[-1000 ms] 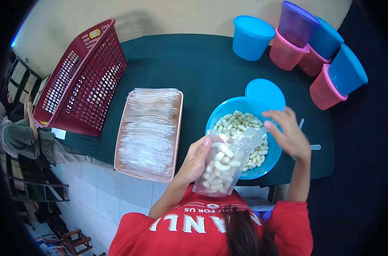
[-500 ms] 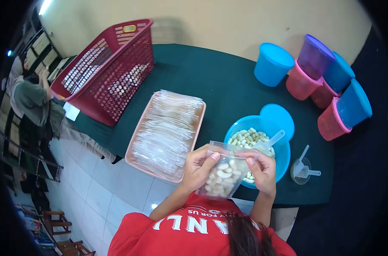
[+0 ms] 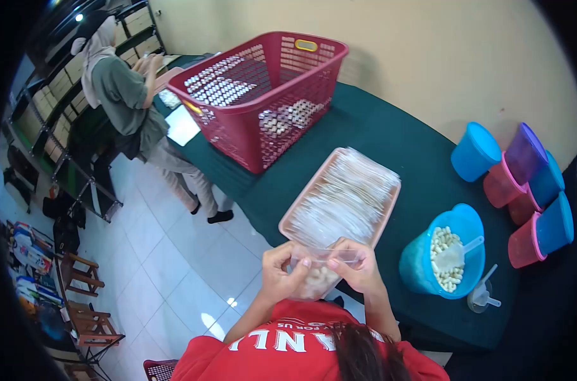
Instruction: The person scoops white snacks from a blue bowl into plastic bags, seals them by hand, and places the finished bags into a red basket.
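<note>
A clear plastic pouch (image 3: 315,284), part-filled with pale, bean-shaped pieces, hangs in front of my red shirt. My left hand (image 3: 279,273) pinches its top edge on the left, thumb on the near face. On the other side, my right hand (image 3: 359,267) grips the same edge between thumb and fingers. Just beyond my hands stands a pink tray (image 3: 290,223) packed with rows of flat clear pouches (image 3: 342,200). Right of them a blue tub (image 3: 415,263) holds more pale pieces (image 3: 446,244), with a translucent scoop (image 3: 451,256) lying on top.
A maroon basket (image 3: 263,130) stands at the far left of the green table (image 3: 422,159). Blue, pink and purple tubs (image 3: 523,155) are stacked by the wall. A small bowl with scoops (image 3: 482,296) sits near the right edge. Another person (image 3: 120,95) stands at far left.
My view has swung left, so the tray, basket and tubs appear farther right. Both hands still hold the pouch, now closer together along its top edge.
</note>
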The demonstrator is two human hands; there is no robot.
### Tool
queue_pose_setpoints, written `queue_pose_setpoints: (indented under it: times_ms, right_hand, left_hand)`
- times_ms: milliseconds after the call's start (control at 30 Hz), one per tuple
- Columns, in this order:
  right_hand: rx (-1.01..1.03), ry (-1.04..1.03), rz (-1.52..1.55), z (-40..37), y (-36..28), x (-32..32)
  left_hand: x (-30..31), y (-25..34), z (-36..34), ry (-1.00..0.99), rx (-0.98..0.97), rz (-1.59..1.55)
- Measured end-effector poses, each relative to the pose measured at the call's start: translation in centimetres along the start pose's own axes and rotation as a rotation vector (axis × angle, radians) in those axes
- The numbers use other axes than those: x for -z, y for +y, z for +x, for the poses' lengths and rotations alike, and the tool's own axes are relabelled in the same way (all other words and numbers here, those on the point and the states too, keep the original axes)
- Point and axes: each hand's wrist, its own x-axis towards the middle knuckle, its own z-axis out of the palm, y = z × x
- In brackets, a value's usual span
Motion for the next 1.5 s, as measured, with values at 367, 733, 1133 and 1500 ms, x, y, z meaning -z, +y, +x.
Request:
queue_pose_setpoints:
  times_ms: [367,733,1133,1500]
  right_hand:
    - [0.112,-0.431,-0.144,6.1,5.8,-11.5]
    - [0.249,-0.463,-0.62,12.1,5.8,-9.7]
    - [0.53,-0.414,-0.689,18.8,2.9,-6.4]
    - [0.415,-0.172,-0.856,17.6,0.8,-3.7]
  left_hand:
    - [13.5,4.5,-2.3,-0.107,0.184,0.295]
    - [15.7,1.6,2.4,-0.137,0.343,0.279]
    - [19.7,2.6,10.4,-0.313,-0.124,0.483]
    - [18.9,-0.9,16.9,-0.584,-0.304,0.53]
